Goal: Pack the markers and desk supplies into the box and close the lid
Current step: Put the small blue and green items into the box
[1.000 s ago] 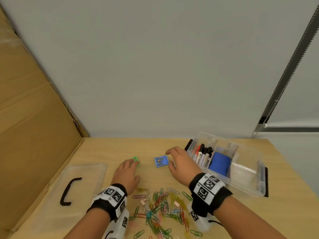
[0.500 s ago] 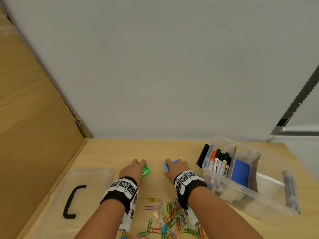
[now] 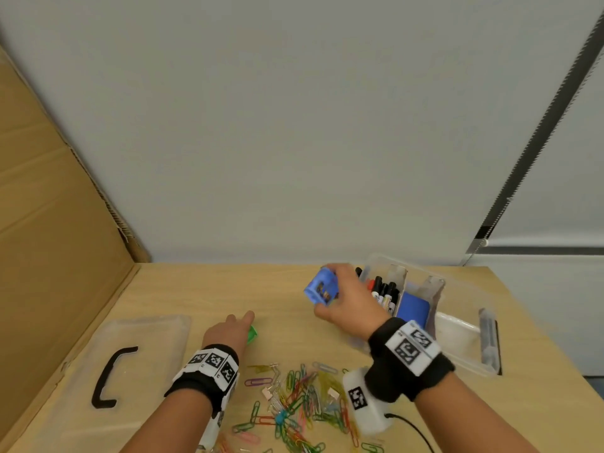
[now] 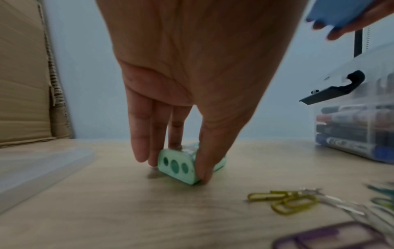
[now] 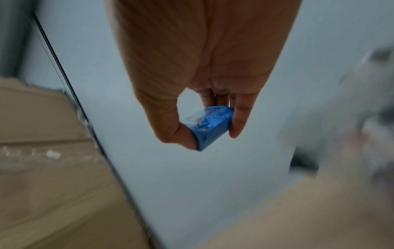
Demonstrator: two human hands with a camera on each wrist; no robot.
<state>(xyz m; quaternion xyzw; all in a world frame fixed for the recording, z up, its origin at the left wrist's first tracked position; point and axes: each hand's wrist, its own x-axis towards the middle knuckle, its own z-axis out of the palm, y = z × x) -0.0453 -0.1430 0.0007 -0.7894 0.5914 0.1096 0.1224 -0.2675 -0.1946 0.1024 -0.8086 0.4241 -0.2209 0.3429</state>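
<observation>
Setting: a pale wooden table (image 3: pixel 202 289) against a plain grey-white wall, with a brown cardboard panel (image 3: pixel 49 223) standing along its left edge.
Box: a clear plastic storage box (image 3: pixel 464 348) sits open on the right part of the table, split into compartments; a black latch hangs at its near-left end in the left wrist view.
Markers: several whiteboard markers (image 3: pixel 385 292) lie side by side in the box's far-left compartment, caps pointing away.
Blue item: a blue block (image 3: pixel 414 307), perhaps an eraser, fills the next compartment; its exact kind is unclear.
Lid: the clear lid (image 3: pixel 143 351) with a black handle lies flat on the table at the left, well apart from the box.
Right hand: the right hand (image 3: pixel 349 302) is raised above the table just left of the box, thumb and fingers pinching a blue pencil sharpener (image 3: pixel 322 286).
Left hand: the left hand (image 3: pixel 228 333) reaches down to the table, thumb and fingertips clasping a green pencil sharpener (image 4: pixel 181 164) that rests on the wood, three holes facing the wrist camera.
Paper clips: a loose heap of coloured paper clips (image 3: pixel 300 407) is spread on the table between the two wrists, near the front edge.
</observation>
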